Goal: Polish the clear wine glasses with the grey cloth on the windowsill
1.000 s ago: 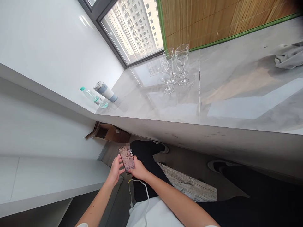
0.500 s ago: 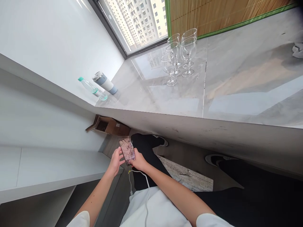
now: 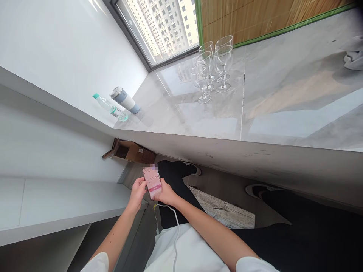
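A smartphone point(image 3: 153, 185) is held low over my lap, its pink screen lit with large timer-like digits and a darker pink button below them. My right hand point(image 3: 166, 193) grips its right edge and lower end, thumb along the side. At the left edge, my left hand point(image 3: 138, 193) has its fingers curled against the phone; some fingertips are hidden. Just beneath the phone, a white cable point(image 3: 176, 234) with a yellow-green piece runs down over my white shirt.
Several stemmed glasses point(image 3: 224, 62) stand on the grey stone ledge point(image 3: 181, 121) by the window. A tumbler point(image 3: 124, 100) and a water bottle point(image 3: 110, 107) stand at its left end. An open cardboard box point(image 3: 136, 152) lies on the floor. A white shelf unit point(image 3: 70, 189) is at left.
The phone's screen has gone from a dark-patterned picture to a pink timer-like display. My left fingers have drawn in closer against the phone's left edge.
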### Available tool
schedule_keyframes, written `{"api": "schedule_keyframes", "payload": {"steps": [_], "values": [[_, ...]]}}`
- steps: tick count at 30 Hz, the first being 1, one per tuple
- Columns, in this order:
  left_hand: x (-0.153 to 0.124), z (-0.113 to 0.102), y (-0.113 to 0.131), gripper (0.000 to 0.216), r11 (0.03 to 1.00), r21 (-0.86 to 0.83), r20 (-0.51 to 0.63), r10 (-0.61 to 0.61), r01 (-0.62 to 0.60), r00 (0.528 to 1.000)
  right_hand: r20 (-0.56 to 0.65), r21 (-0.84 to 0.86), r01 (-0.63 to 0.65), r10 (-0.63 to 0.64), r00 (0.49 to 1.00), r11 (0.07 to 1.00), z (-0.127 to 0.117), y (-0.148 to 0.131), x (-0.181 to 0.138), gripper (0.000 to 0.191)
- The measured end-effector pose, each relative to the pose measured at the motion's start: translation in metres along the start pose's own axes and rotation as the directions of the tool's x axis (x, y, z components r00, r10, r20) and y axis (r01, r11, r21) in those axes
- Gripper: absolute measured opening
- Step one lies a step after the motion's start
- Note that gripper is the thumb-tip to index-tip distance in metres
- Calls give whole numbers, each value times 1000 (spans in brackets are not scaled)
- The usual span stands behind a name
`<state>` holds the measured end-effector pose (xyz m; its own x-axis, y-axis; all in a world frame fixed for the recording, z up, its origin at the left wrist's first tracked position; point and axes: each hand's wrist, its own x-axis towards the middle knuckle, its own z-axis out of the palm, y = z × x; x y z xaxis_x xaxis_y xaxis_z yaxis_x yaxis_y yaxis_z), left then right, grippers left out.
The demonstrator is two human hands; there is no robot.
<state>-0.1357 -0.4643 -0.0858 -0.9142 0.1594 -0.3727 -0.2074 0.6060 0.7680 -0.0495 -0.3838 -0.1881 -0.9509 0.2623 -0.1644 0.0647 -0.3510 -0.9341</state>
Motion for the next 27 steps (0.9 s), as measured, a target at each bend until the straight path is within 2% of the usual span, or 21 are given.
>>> {"api": "schedule_keyframes", "payload": {"steps": [4, 12, 17, 27], "values": [[0, 0, -1, 32, 1000, 4, -9, 13, -13, 1000, 7, 12, -8, 8, 1000, 1000, 0, -1, -1, 61], [-1, 1, 1, 28, 1000, -2, -38, -2, 2, 999, 32, 166, -80, 76, 997, 983, 5, 1, 1, 29], [1, -1, -2, 26, 999, -28, -39, -18, 17, 999, 38, 174, -108, 103, 994, 979, 4, 1, 1, 23], [1, -1, -3, 27, 998, -54, -24, -14, 13, 1000, 46, 207, -75, 67, 997, 976, 6, 12, 5, 20]]}}
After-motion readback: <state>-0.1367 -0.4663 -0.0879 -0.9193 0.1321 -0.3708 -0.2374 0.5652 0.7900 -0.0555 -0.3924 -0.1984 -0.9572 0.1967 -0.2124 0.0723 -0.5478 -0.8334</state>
